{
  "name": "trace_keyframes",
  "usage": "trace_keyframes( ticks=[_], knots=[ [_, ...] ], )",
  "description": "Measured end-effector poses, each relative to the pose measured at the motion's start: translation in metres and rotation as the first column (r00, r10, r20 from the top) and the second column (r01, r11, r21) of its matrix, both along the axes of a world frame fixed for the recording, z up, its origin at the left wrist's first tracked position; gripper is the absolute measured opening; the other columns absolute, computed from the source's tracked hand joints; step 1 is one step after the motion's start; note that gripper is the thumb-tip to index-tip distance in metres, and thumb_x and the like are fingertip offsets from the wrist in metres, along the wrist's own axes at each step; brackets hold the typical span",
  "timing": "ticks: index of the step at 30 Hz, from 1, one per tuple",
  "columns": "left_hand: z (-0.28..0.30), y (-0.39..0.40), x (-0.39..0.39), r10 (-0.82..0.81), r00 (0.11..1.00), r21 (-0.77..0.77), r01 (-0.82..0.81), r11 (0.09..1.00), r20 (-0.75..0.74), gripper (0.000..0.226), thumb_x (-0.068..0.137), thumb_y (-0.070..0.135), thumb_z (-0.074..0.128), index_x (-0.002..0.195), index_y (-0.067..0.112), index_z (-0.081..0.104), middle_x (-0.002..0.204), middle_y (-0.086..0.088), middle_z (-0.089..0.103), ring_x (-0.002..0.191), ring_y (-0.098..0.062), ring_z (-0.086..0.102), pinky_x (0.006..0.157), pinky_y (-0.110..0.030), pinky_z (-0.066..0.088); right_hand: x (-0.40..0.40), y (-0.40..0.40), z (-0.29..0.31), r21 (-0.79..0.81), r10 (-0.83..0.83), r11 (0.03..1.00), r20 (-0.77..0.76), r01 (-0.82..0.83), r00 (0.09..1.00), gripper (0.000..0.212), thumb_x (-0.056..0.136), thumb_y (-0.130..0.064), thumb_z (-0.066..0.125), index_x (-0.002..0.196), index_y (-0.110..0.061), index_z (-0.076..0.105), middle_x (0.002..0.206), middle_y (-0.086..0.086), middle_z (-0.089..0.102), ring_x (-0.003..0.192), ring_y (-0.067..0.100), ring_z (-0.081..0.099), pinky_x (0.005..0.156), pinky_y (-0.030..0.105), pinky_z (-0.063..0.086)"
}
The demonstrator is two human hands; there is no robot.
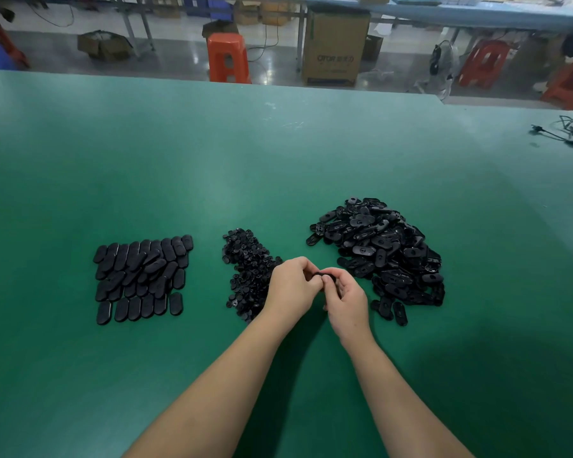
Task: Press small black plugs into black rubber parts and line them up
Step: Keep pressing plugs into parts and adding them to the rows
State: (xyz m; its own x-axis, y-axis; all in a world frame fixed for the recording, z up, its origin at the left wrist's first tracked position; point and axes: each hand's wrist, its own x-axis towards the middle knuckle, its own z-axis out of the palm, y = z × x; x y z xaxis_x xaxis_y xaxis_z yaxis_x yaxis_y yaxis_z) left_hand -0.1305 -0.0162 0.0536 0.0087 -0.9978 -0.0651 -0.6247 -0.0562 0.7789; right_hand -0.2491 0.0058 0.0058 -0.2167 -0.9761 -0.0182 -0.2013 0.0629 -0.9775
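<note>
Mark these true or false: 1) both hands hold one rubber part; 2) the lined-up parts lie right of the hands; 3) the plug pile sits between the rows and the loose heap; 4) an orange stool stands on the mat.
1) True: the left hand and right hand pinch one rubber part.
2) False: the lined-up parts lie to the left.
3) True: the plug pile sits between them and the loose heap.
4) False: the orange stool stands on the floor beyond the green mat.
</note>
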Motion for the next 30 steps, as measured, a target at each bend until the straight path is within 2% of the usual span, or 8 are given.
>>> trace_keyframes(
  ticks=[4,8,12,15,19,21,24,30],
  knots=[
    [-0.002,0.003,0.001,-0.079,0.996,-0.063,0.081,0.995,0.033,0.01,0.092,0.018,0.063,0.099,0.016,0.07,0.084,0.009,0.065,0.071,-0.001,0.055,0.064,-0.01,0.041,-0.001,0.001,-0.001,-0.024,-0.033,0.999,0.004,0.033,0.999,0.019,0.1,-0.016,0.061,0.094,-0.033,0.066,0.087,-0.011,0.073,0.082,0.007,0.068,0.076,0.032,0.056],
    [-0.007,0.007,0.001,-0.127,0.984,-0.128,0.143,0.981,0.127,0.016,0.093,0.014,0.061,0.107,0.016,0.068,0.099,0.002,0.064,0.088,-0.014,0.059,0.084,-0.03,0.051,0.0,-0.001,-0.003,-0.025,-0.025,0.999,-0.029,0.025,0.999,0.02,0.1,-0.016,0.06,0.093,-0.033,0.064,0.088,-0.018,0.072,0.087,0.006,0.069,0.081,0.029,0.055],
    [-0.01,0.007,0.003,-0.135,0.97,-0.214,0.178,0.96,0.202,0.021,0.096,0.017,0.059,0.116,0.017,0.065,0.105,0.001,0.064,0.096,-0.017,0.06,0.088,-0.035,0.051,-0.001,-0.001,-0.002,-0.022,-0.008,1.0,-0.037,0.007,0.999,0.021,0.101,-0.016,0.058,0.093,-0.035,0.063,0.089,-0.021,0.071,0.085,0.003,0.067,0.076,0.019,0.053],
    [-0.011,0.008,0.007,-0.179,0.935,-0.291,0.271,0.918,0.306,0.025,0.098,0.022,0.056,0.122,0.019,0.063,0.109,0.0,0.065,0.098,-0.021,0.062,0.084,-0.038,0.051,0.0,-0.001,-0.001,-0.011,-0.005,1.0,-0.01,0.004,1.0,0.021,0.102,-0.016,0.056,0.095,-0.034,0.063,0.083,-0.013,0.071,0.075,0.007,0.064,0.07,0.024,0.051],
    [-0.006,0.007,0.025,-0.109,0.877,-0.412,0.325,0.851,0.467,0.017,0.09,0.025,0.068,0.106,0.017,0.071,0.096,0.0,0.067,0.085,-0.023,0.064,0.07,-0.036,0.052,0.002,0.0,0.001,-0.002,0.001,1.0,0.035,-0.001,0.999,0.018,0.104,-0.021,0.052,0.104,-0.033,0.064,0.071,-0.013,0.067,0.058,0.006,0.053,0.055,0.025,0.048],
    [-0.005,0.006,0.041,-0.019,0.9,-0.476,0.249,0.843,0.436,0.017,0.083,0.021,0.075,0.097,0.014,0.074,0.09,-0.004,0.066,0.08,-0.026,0.063,0.071,-0.038,0.049,0.002,0.001,0.002,0.003,-0.013,1.0,0.053,0.013,0.999,0.018,0.104,-0.02,0.051,0.106,-0.033,0.064,0.075,-0.01,0.068,0.058,0.008,0.053,0.055,0.028,0.049],
    [-0.005,0.005,0.079,0.163,0.911,-0.487,0.047,0.872,0.379,0.021,0.084,0.025,0.075,0.103,0.014,0.076,0.092,-0.002,0.063,0.081,-0.023,0.056,0.078,-0.038,0.046,0.002,0.001,0.002,0.016,0.004,1.0,0.009,-0.004,1.0,0.018,0.104,-0.022,0.052,0.104,-0.034,0.064,0.076,-0.01,0.069,0.057,0.007,0.052,0.056,0.03,0.049],
    [-0.009,0.021,0.172,0.476,0.811,-0.444,-0.308,0.841,0.338,0.024,0.084,0.023,0.077,0.106,0.011,0.075,0.097,-0.006,0.06,0.093,-0.027,0.056,0.086,-0.044,0.04,0.002,0.002,0.002,0.022,0.014,1.0,-0.055,-0.013,0.998,0.017,0.103,-0.024,0.053,0.098,-0.035,0.065,0.077,-0.011,0.069,0.056,0.013,0.05,0.056,0.039,0.046]
  ],
)
